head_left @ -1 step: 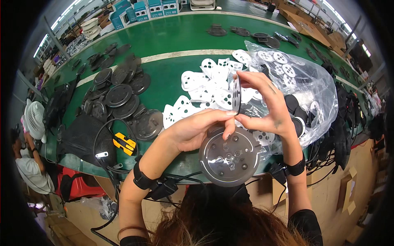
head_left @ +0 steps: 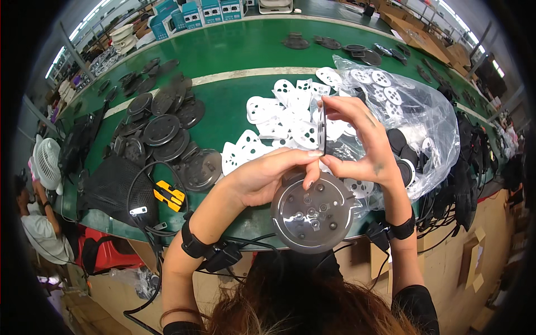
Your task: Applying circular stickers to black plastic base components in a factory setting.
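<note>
My left hand point(head_left: 265, 174) grips the upper edge of a smoky, see-through round cover point(head_left: 312, 220) with small studs on its face. One fingertip lies over the cover, and the thumb reaches the lower edge of a thin holed disc point(head_left: 322, 131). That disc stands almost edge-on, pinched between the thumb and fingers of my right hand point(head_left: 363, 139). Behind my hands spreads a pile of white plates with dark holes point(head_left: 268, 114). Right of it, a clear plastic bag point(head_left: 438, 120) holds more white discs and some black round pieces.
Dark round covers point(head_left: 162, 131) lie heaped on the green table point(head_left: 223, 95) at left, beside a black mesh bag point(head_left: 114, 184) and a yellow clip-like tool point(head_left: 169, 195). Black cables hang along the near edge. Another person point(head_left: 47, 223) and a white fan point(head_left: 47, 162) are far left.
The thin disc in my right hand has turned slightly, and less of its holed face shows. My hands and the smoky cover have hardly moved.
</note>
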`<state>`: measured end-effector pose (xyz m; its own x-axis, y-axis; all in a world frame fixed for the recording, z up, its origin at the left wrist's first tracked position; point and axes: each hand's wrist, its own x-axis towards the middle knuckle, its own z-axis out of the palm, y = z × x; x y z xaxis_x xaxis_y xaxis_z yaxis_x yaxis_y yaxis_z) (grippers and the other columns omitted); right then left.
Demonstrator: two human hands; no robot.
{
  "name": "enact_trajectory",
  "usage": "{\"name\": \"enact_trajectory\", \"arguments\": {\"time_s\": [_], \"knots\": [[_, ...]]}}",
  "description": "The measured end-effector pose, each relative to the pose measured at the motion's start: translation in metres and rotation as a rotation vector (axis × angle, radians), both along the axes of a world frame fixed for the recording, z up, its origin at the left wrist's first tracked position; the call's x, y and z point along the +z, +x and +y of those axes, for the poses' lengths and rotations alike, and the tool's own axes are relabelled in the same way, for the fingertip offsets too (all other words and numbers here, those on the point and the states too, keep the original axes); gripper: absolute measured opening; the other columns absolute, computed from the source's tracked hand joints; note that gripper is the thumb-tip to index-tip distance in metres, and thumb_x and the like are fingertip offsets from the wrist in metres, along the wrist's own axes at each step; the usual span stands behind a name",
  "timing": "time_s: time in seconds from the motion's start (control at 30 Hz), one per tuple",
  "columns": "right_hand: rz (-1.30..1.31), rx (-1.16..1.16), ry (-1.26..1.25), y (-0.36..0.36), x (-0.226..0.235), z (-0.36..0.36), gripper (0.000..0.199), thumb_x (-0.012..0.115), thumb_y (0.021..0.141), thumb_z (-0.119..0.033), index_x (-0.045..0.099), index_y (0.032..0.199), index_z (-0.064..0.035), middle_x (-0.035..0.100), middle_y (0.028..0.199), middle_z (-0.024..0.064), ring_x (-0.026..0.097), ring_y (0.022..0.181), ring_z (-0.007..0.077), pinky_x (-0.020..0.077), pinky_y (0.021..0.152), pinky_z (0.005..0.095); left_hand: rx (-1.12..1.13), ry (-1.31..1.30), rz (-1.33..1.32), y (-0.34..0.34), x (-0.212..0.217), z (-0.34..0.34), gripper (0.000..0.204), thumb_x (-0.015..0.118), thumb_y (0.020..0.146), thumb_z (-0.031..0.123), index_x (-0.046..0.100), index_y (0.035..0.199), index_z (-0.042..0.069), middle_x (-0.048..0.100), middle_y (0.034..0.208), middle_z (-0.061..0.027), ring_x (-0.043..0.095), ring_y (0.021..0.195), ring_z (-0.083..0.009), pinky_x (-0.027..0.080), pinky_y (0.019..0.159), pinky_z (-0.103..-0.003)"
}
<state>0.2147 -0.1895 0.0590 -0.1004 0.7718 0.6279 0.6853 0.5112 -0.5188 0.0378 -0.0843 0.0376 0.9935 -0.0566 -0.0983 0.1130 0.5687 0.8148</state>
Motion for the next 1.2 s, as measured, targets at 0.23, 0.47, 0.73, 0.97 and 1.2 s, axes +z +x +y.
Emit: {"name": "enact_trajectory", "arguments": {"time_s": [0.23,0.47,0.73,0.97,1.2], "knots": [[0.487,0.1,-0.056,0.002,-0.006,0.001,0.056,0.066,0.063,-0.002,0.049,0.116,0.0,0.051,0.11,0.009,0.051,0.103,0.018,0.0406,0.09,0.0322,0.254,0.268,-0.076,-0.002,0.009,0.004,0.038,0.042,0.092,0.028,0.054,0.067,0.002,0.052,0.068,-0.0013,0.047,0.06,-0.0082,0.04,0.056,-0.022],[0.511,0.092,-0.124,0.008,-0.002,-0.001,0.05,0.072,0.064,-0.005,0.053,0.111,0.0014,0.056,0.107,0.0083,0.053,0.102,0.0166,0.0401,0.091,0.0318,0.758,1.14,-0.075,0.002,0.003,-0.003,0.021,0.069,0.076,0.02,0.059,0.076,0.001,0.053,0.076,-0.0025,0.046,0.066,-0.007,0.035,0.059,-0.021],[0.431,0.082,-0.141,0.002,-0.001,0.0,0.061,0.078,0.06,-0.007,0.052,0.115,0.0004,0.056,0.109,0.0078,0.052,0.103,0.0167,0.04,0.092,0.0316,1.014,1.223,-0.262,0.004,0.002,-0.004,0.026,0.077,0.065,0.024,0.06,0.067,0.004,0.05,0.071,-0.0049,0.049,0.06,-0.0127,0.038,0.051,-0.026],[0.544,0.105,-0.204,-0.001,-0.003,0.001,0.065,0.08,0.059,-0.007,0.051,0.117,-0.0006,0.053,0.112,0.0067,0.052,0.101,0.0157,0.0412,0.092,0.0309,1.049,1.247,-0.276,0.005,-0.001,-0.004,0.022,0.077,0.065,0.019,0.06,0.066,0.005,0.05,0.071,-0.0039,0.05,0.06,-0.0126,0.038,0.05,-0.026],[0.492,0.1,-0.168,-0.004,-0.004,0.001,0.062,0.079,0.061,-0.005,0.052,0.116,0.0009,0.054,0.109,0.0072,0.053,0.099,0.0159,0.0415,0.092,0.031,1.058,1.248,-0.298,0.005,0.0,-0.006,0.02,0.076,0.066,0.017,0.06,0.067,0.005,0.049,0.07,-0.0033,0.049,0.06,-0.0118,0.038,0.051,-0.026]]}}
